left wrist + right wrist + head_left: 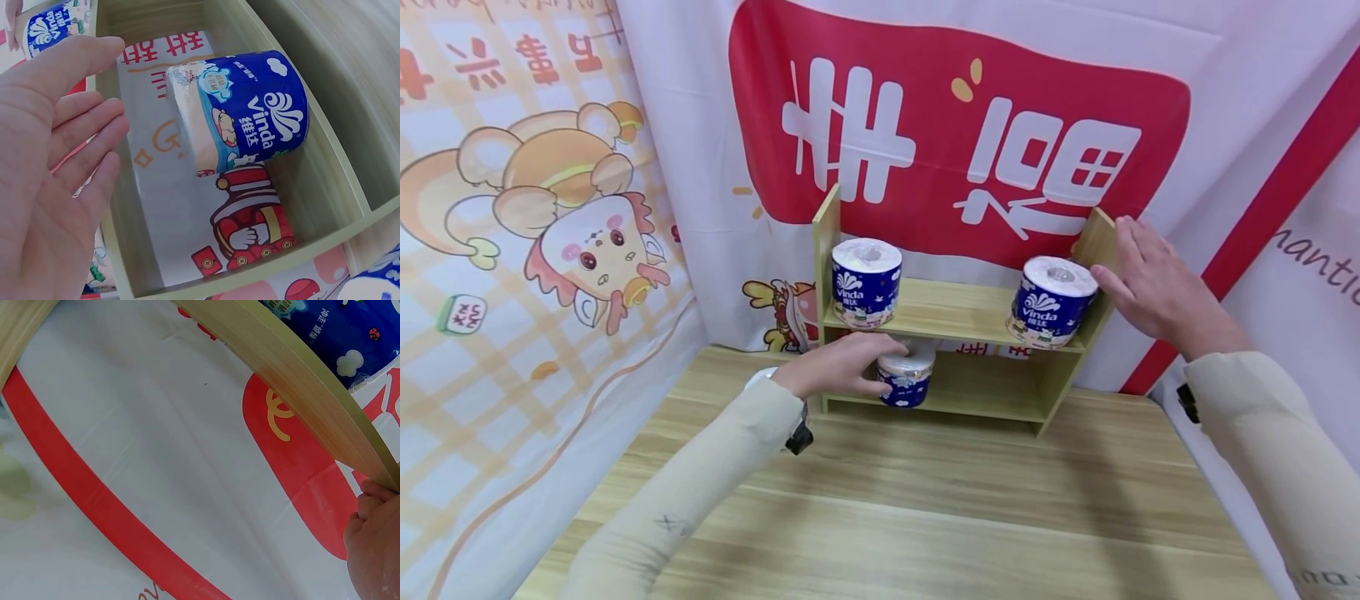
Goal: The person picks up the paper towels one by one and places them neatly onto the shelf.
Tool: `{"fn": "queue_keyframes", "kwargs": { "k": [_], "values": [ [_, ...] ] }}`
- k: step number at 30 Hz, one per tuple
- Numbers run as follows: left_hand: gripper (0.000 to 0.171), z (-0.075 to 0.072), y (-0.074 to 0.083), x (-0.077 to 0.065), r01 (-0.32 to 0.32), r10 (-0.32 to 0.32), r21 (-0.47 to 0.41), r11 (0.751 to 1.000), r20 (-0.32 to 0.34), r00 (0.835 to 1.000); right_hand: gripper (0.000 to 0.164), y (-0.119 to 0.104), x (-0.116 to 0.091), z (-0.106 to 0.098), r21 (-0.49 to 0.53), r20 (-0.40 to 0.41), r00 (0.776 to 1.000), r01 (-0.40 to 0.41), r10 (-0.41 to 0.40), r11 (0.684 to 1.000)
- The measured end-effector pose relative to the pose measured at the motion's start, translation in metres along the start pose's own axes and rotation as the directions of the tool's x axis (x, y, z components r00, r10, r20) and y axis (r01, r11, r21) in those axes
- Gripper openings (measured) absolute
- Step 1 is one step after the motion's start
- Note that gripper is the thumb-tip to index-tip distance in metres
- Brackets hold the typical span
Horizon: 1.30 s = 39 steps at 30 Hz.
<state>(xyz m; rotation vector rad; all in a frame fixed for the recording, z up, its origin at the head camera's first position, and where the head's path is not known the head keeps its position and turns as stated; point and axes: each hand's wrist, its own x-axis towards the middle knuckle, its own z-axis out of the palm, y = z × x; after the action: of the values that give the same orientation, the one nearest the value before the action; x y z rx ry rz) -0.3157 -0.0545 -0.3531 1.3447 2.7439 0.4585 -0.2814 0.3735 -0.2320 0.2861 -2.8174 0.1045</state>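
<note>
A small wooden two-tier shelf (1045, 392) stands on the table. On its upper board are two blue wrapped toilet rolls, the left roll (867, 287) and the right roll (1051, 304). A third toilet roll (906, 383) (250, 112) sits upright in the lower compartment, towards the left. My left hand (842, 367) (62, 144) is just in front of that roll; the left wrist view shows its fingers loosely extended and apart from the roll. My right hand (1165, 287) (378, 540) grips the top of the shelf's right side panel, thumb on the inner side.
Wood-grain table (925, 508) extends in front of the shelf. A printed cloth wall (700, 125) rises close behind and at both sides. Another blue-and-white roll (375, 284) shows at the left wrist view's lower corner, outside the shelf.
</note>
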Motion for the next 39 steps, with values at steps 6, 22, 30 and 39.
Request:
{"fn": "queue_keyframes", "kwargs": {
  "k": [6,22,30,39],
  "values": [
    [0.06,-0.005,-0.003,-0.011,-0.014,0.014,0.026,1.0,-0.006,1.0,0.087,-0.001,0.0,0.0,-0.001,0.002,1.0,-0.001,0.001,1.0],
    [0.058,-0.017,-0.021,-0.053,0.058,-0.06,0.085,0.995,0.019,0.998,0.087,0.001,0.0,0.001,0.0,0.002,1.0,0.003,-0.003,1.0],
    [0.056,-0.024,-0.033,-0.075,0.059,-0.061,0.112,0.992,0.01,0.998,0.087,0.0,0.001,0.001,0.002,-0.002,1.0,0.004,-0.004,1.0],
    [0.054,-0.029,-0.047,-0.101,0.093,-0.094,0.096,0.991,0.009,0.996,0.087,0.0,0.0,0.0,-0.002,0.006,1.0,-0.001,0.001,1.0]
  ]
}}
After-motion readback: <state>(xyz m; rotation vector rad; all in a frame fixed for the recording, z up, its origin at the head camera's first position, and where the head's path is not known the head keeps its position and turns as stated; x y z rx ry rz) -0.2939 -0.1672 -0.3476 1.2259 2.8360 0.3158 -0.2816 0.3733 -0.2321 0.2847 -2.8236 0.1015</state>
